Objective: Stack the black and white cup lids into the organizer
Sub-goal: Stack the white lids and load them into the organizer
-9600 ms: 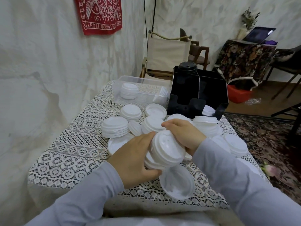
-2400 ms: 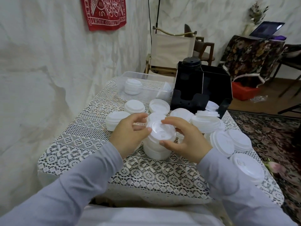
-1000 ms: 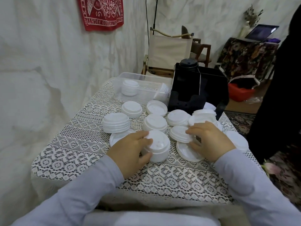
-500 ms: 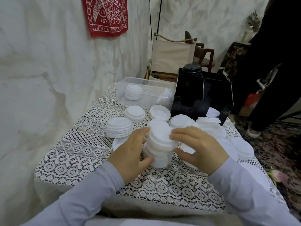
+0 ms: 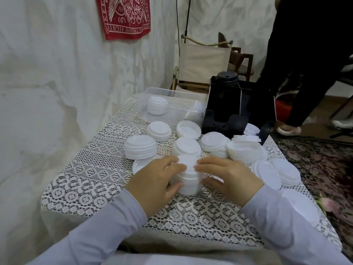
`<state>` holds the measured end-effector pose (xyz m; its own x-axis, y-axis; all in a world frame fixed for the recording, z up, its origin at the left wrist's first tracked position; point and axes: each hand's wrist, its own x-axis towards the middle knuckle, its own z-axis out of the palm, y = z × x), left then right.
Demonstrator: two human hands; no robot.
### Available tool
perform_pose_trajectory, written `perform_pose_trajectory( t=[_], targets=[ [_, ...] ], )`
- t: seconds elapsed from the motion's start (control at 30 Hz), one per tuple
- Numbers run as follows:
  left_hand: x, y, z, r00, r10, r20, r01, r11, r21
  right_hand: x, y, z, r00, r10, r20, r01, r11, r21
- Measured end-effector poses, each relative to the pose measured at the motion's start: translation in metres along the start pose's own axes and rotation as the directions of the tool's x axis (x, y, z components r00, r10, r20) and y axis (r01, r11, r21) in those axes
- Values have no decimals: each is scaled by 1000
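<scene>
Both hands clasp one stack of white lids (image 5: 189, 180) standing on the lace-covered worktop (image 5: 91, 184). The left hand (image 5: 154, 181) wraps its fingers over the top edge with the thumb low on the side. The right hand (image 5: 229, 178) mirrors it from the other side. Judged purpose: squaring the lids so they nest and lift as one column. The organizer (image 5: 238, 106), black, sits at the far end of the worktop, well apart from the held stack, with black lids (image 5: 227, 78) showing at the top of its left compartment. The other white piles (image 5: 140, 147) lie between hands and organizer, grouped rather than scattered, probably pre-sorted for loading. A clear tub (image 5: 172, 101) beside the organizer holds a few more white lids. Writing: none readable on lids or organizer. The red cloth (image 5: 124, 16) on the wall has a border text, of which only "FIGHT" reads with any confidence.
</scene>
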<state>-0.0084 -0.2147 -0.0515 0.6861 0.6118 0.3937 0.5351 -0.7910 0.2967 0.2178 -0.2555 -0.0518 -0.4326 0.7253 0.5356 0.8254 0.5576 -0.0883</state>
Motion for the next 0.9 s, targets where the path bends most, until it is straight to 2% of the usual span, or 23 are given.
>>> perform_pose_trajectory(
  t=[0.23, 0.4, 0.5, 0.57, 0.63, 0.77, 0.83, 0.9],
  targets=[
    [-2, 2, 5, 1000, -4, -2, 4, 999, 34, -6, -4, 10, 998, 32, -49, -31, 999, 14],
    [-2, 2, 6, 999, -7, 32, 5, 998, 69, -7, -10, 7, 998, 62, 12, -62, 997, 42],
    [-1, 1, 5, 1000, -4, 28, 2, 998, 70, -14, -3, -10, 969, 241, 51, -246, 952, 182],
    [-1, 0, 5, 1000, 1, 23, -3, 997, 79, -22, 6, -30, 924, 380, -35, -365, 908, 204],
    [-1, 0, 5, 1000, 8, 6, -8, 997, 81, -33, 12, -47, 891, 443, -97, -428, 892, 144],
    [-1, 1, 7, 1000, 14, -18, -12, 996, 84, -47, -3, -44, 884, 427, 191, -421, 904, -69],
    [-1, 2, 8, 1000, 14, -17, -13, 995, 94, -54, -7, -31, 921, 354, 162, -329, 930, -163],
    [-3, 3, 8, 1000, 11, -10, -10, 995, 98, -58, -8, -21, 945, 309, 107, -288, 942, -175]
  ],
)
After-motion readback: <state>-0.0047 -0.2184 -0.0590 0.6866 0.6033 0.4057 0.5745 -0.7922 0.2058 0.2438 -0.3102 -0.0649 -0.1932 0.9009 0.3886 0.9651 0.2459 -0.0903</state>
